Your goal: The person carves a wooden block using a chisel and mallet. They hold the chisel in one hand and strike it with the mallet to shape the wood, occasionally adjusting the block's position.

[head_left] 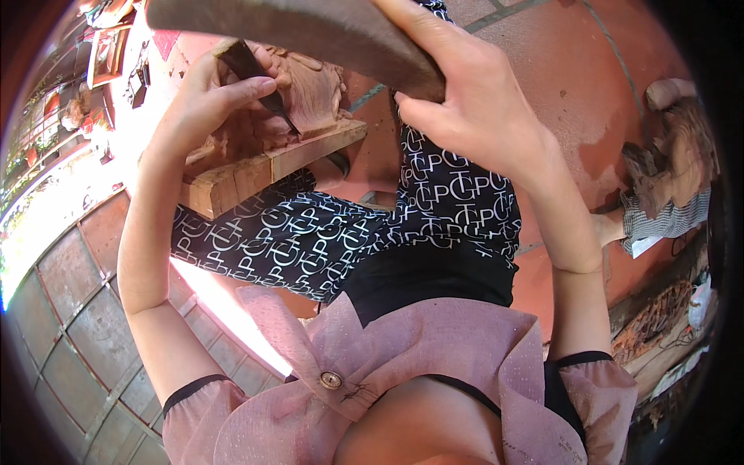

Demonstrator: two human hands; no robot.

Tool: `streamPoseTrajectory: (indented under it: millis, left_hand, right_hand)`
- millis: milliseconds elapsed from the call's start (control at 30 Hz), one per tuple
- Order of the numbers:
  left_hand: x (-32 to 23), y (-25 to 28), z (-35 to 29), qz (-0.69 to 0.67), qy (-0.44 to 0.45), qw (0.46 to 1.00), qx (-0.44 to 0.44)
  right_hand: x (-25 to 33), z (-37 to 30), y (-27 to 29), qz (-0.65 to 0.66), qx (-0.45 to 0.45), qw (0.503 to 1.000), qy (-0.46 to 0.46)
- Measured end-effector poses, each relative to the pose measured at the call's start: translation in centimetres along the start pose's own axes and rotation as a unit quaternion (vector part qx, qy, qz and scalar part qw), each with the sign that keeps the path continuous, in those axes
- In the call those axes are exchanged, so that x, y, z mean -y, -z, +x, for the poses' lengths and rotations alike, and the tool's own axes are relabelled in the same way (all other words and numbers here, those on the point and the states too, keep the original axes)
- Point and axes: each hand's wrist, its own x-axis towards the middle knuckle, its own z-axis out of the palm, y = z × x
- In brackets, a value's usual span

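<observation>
While the left hand [208, 94] grips the chisel [242, 62] at the carved block [314, 105], eleven o'clock, the right hand [477, 101] encloses the wooden club [310, 35]. Block edge [310, 153] faces five o'clock; tiled floor [570, 101] extends toward two

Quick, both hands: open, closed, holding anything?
Left hand: closed around a slim, dark chisel-like tool, its tip at the carved, light-brown wooden piece.
Right hand: closed around a thick, brown, apparently wooden bar.
</observation>
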Motion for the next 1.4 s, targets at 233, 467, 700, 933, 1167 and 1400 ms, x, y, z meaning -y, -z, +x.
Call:
streamPoseTrajectory:
  millis: [233,467,700,933,1167,1400]
  left_hand:
    - [0.8,0.4,0.4,0.015,0.008,1.0,-0.002]
    - [-1.3,-0.7,0.5,0.043,0.055,0.998,0.004]
    - [-0.7,-1.0,0.5,-0.005,0.012,1.0,0.027]
    - [-1.4,0.4,-1.1,-0.167,-0.192,0.965,0.067]
    - [-0.5,2.0,-3.8,-0.108,-0.113,0.988,-0.012]
    - [-0.6,0.6,-5.2,-0.043,-0.109,0.992,-0.038]
  right_hand:
    - [-0.6,0.9,0.5,-0.001,-0.038,0.999,0.029]
    - [0.6,0.4,2.1,-0.107,0.049,0.993,-0.003]
    - [-0.5,-0.7,1.2,-0.106,0.042,0.992,-0.048]
    - [-1.4,-2.7,-0.5,0.014,-0.035,0.999,-0.036]
    - [-1.1,-3.6,-0.7,0.036,-0.009,0.999,-0.03]
    - [0.0,-3.7,-1.1,0.055,-0.014,0.998,-0.026]
